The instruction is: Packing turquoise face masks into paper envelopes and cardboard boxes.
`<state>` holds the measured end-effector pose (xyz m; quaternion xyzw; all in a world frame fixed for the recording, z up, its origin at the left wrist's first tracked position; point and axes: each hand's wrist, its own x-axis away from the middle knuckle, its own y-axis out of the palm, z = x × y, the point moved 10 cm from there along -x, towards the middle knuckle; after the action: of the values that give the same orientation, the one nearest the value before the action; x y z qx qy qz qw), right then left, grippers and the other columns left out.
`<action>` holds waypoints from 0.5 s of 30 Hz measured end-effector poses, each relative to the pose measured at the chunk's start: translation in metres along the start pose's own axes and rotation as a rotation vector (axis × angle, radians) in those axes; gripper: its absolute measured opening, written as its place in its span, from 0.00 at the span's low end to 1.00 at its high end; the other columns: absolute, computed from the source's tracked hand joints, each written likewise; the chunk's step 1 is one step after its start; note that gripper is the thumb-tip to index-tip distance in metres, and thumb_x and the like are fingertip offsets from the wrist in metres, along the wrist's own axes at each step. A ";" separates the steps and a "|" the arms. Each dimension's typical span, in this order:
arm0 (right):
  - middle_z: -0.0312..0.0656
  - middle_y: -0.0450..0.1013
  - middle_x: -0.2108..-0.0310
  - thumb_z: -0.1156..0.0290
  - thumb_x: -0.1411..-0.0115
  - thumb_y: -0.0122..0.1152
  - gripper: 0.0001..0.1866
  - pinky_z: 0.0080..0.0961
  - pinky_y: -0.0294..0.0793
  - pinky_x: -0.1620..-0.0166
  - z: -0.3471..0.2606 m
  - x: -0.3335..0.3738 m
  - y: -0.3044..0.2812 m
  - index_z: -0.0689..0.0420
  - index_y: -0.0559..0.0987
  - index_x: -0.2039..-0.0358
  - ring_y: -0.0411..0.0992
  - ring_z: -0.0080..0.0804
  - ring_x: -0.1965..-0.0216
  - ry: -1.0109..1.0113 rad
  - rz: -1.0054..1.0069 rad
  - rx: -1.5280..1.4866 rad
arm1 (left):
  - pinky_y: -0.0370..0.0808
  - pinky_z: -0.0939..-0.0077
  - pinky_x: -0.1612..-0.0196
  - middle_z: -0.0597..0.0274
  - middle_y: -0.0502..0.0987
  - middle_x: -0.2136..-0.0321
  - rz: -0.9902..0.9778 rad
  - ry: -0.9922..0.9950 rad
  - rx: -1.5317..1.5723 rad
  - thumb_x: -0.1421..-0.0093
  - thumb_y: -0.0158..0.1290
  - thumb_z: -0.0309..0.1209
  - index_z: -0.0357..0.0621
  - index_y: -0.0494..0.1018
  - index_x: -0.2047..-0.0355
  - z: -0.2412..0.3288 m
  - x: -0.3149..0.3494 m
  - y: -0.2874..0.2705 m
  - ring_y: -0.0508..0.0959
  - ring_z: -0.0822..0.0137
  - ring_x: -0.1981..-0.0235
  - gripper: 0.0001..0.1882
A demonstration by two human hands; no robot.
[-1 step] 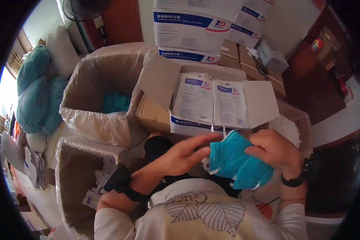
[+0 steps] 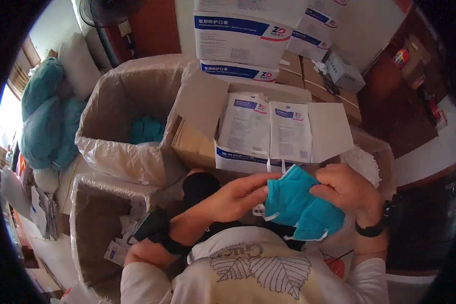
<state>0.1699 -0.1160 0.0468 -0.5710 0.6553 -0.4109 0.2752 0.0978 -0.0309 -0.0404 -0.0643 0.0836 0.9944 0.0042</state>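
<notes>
In front of my chest are teal face masks (image 2: 305, 207) with white ear loops, overlapping so that I cannot tell how many there are. My right hand (image 2: 348, 188) is closed on their right upper edge, thumb on top. My left hand (image 2: 242, 195) is closed at the left edge, thumb and fingers meeting on the teal fabric. White loops dangle below and stick up past the upper edge. Just beyond, an open white carton (image 2: 248, 158) holds flat white mask packets (image 2: 290, 133) in two stacks.
To the left, a plastic-lined box (image 2: 119, 152) has teal masks (image 2: 147, 129) inside. A nearer lined box (image 2: 88, 238) contains white packets (image 2: 117, 251). Printed cartons (image 2: 238, 40) are stacked at the back. Stuffed teal bags (image 2: 50, 121) lean at far left; white loops (image 2: 362, 164) fill a box at right.
My left hand's fingers, spread beside the masks before, have closed onto their left edge. The masks have shifted very slightly; my right hand keeps its grip.
</notes>
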 end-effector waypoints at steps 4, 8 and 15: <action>0.50 0.67 0.80 0.66 0.48 0.55 0.12 0.34 0.65 0.73 0.007 0.004 -0.001 0.62 0.70 0.79 0.67 0.47 0.76 0.005 0.077 -0.033 | 0.63 0.79 0.52 0.64 0.68 0.60 -0.154 -0.074 0.323 0.38 0.39 0.28 0.37 0.59 0.50 0.000 -0.006 0.027 0.66 0.75 0.56 0.16; 0.48 0.71 0.74 0.70 0.48 0.54 0.08 0.29 0.69 0.68 0.008 0.013 -0.012 0.62 0.73 0.71 0.71 0.40 0.73 0.016 0.238 -0.179 | 0.64 0.80 0.54 0.65 0.68 0.62 -0.171 -0.026 0.292 0.39 0.41 0.29 0.39 0.59 0.52 0.018 -0.003 0.032 0.66 0.77 0.58 0.14; 0.43 0.72 0.73 0.73 0.48 0.54 0.08 0.21 0.68 0.65 0.046 0.054 -0.048 0.64 0.73 0.69 0.71 0.31 0.71 0.138 0.564 -0.598 | 0.66 0.83 0.59 0.67 0.68 0.66 0.291 0.100 0.282 0.40 0.44 0.30 0.43 0.60 0.57 0.028 -0.002 -0.018 0.68 0.78 0.64 0.11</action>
<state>0.2225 -0.1798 0.0698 -0.3952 0.8933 -0.1481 0.1543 0.0962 -0.0090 -0.0159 -0.0993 0.2303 0.9586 -0.1347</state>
